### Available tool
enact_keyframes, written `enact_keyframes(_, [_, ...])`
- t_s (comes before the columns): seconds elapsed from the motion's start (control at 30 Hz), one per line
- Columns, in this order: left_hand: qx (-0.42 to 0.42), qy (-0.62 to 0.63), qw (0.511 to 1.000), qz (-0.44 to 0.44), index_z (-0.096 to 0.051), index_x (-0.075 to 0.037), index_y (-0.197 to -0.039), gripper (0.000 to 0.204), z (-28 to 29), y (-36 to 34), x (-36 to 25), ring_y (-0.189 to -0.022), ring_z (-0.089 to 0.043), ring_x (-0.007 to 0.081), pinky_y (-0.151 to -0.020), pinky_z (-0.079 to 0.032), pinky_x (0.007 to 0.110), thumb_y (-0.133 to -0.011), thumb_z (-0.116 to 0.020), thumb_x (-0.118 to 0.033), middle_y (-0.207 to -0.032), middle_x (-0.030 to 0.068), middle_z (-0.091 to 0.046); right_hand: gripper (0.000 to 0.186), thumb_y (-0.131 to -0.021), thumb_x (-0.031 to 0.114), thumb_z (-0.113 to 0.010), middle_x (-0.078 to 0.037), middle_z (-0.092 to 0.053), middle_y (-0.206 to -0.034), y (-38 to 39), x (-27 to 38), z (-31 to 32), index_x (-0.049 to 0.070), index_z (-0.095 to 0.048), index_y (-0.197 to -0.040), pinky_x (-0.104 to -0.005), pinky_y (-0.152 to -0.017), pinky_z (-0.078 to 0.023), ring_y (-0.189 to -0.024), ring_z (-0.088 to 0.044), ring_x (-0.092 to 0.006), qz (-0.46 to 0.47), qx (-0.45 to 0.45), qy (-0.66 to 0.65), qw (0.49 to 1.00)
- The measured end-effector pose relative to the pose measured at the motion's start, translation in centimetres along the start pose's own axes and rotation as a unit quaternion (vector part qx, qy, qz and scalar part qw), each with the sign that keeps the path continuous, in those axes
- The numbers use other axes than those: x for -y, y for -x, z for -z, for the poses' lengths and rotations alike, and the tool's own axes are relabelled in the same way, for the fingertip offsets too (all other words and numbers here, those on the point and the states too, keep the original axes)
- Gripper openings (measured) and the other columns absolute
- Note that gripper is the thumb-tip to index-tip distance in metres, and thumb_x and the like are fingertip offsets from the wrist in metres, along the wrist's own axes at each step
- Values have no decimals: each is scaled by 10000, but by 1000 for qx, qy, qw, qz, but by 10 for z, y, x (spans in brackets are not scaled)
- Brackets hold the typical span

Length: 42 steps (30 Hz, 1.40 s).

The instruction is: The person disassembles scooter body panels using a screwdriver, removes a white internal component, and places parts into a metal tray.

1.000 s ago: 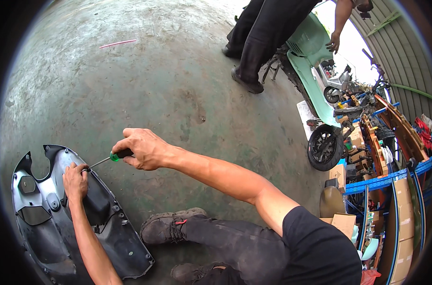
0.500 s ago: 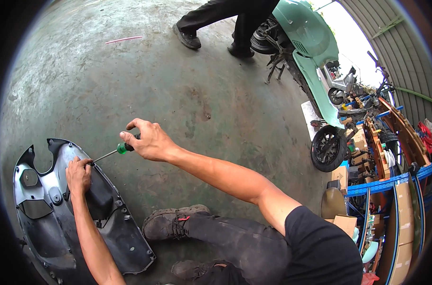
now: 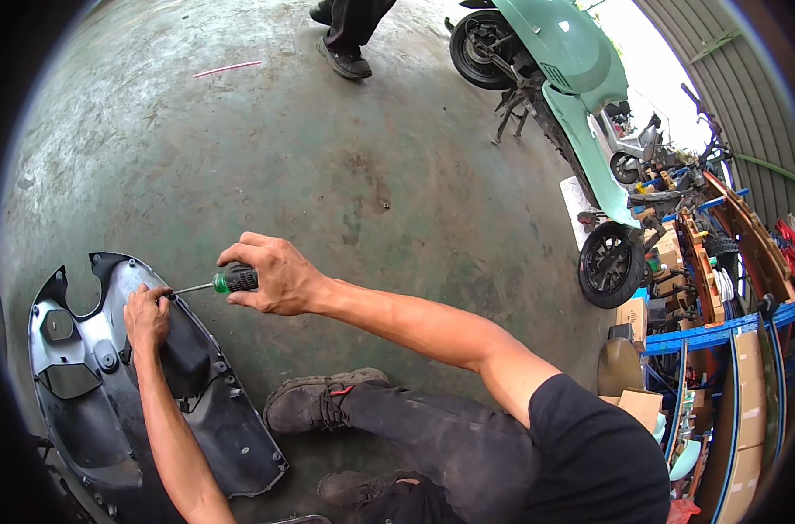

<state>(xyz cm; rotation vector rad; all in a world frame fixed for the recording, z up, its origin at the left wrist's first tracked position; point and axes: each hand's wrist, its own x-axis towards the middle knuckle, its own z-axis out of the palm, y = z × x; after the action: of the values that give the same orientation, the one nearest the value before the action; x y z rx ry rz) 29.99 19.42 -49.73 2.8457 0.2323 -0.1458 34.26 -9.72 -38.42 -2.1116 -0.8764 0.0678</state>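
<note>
A black and grey moulded plastic panel point(image 3: 214, 419) lies on the floor at the lower left, its ribs, openings and screw posts facing up. My left hand point(image 3: 147, 321) rests on its upper right edge, fingers closed round the spot where a screwdriver tip meets it. What those fingers pinch is hidden. My right hand point(image 3: 284, 275) holds the green and black handle of the screwdriver point(image 3: 233, 279) between thumb and fingers. The shaft runs nearly level leftward from the handle to the panel's edge, its tip covered by my left fingertips.
My boot point(image 3: 314, 403) is planted right of the panel. A mint-green scooter point(image 3: 572, 52) stands at the upper right, near blue shelving point(image 3: 721, 327) with boxes and parts. Another person's shoe point(image 3: 345, 59) shows at the top. A pinkish strip point(image 3: 227, 68) lies on the floor.
My right hand has dropped slightly and turned on the screwdriver handle, and the shaft sits more level. My left hand stays at the panel edge. The other person has stepped left, uncovering the scooter's wheel.
</note>
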Motion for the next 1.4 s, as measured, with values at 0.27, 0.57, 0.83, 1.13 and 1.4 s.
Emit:
enact_keyframes(0.27, [-4, -7, 1000, -9, -767, -190, -1065, 248, 8, 1, -9, -997, -553, 283, -868, -427, 423, -908, -583, -240, -988, 91, -588, 379, -932, 386, -640, -229, -683, -967, -35, 35, 14, 14, -667, -996, -480, -774, -526, -847, -680, -388, -201, 53, 92, 974])
enact_keyframes(0.57, [-6, 2, 1000, -3, -765, -181, -1050, 242, 6, 1, -12, -1008, -561, 287, -873, -435, 422, -903, -576, -224, -996, 95, -598, 338, -872, 297, -711, -218, -671, -931, -29, 12, 8, 18, -629, -1046, -445, -820, -522, -887, -663, -371, -17, 27, 44, 999])
enact_keyframes(0.83, [-18, 6, 999, -45, -739, -157, -1094, 253, -19, -11, 13, -971, -583, 313, -842, -463, 442, -919, -567, -220, -969, 105, -601, 399, -826, 264, -748, -216, -675, -826, -24, 10, -2, -19, -609, -1071, -440, -761, -544, -803, -679, -393, -74, 9, 15, 997])
enact_keyframes(1.13, [-20, 4, 999, -49, -720, -147, -1118, 256, -18, -9, 17, -966, -579, 306, -847, -458, 432, -927, -562, -211, -954, 108, -590, 391, -824, 326, -767, -210, -707, -888, -28, 10, 6, -14, -687, -999, -441, -830, -547, -895, -689, -383, -27, 47, 39, 998])
enact_keyframes(1.4, [-16, 1, 999, -45, -726, -156, -1113, 257, -14, -10, 11, -977, -577, 309, -856, -452, 433, -924, -560, -213, -968, 108, -591, 352, -861, 245, -691, -207, -700, -900, -28, 14, 9, 2, -621, -1106, -440, -827, -549, -879, -693, -365, -58, 36, 32, 997])
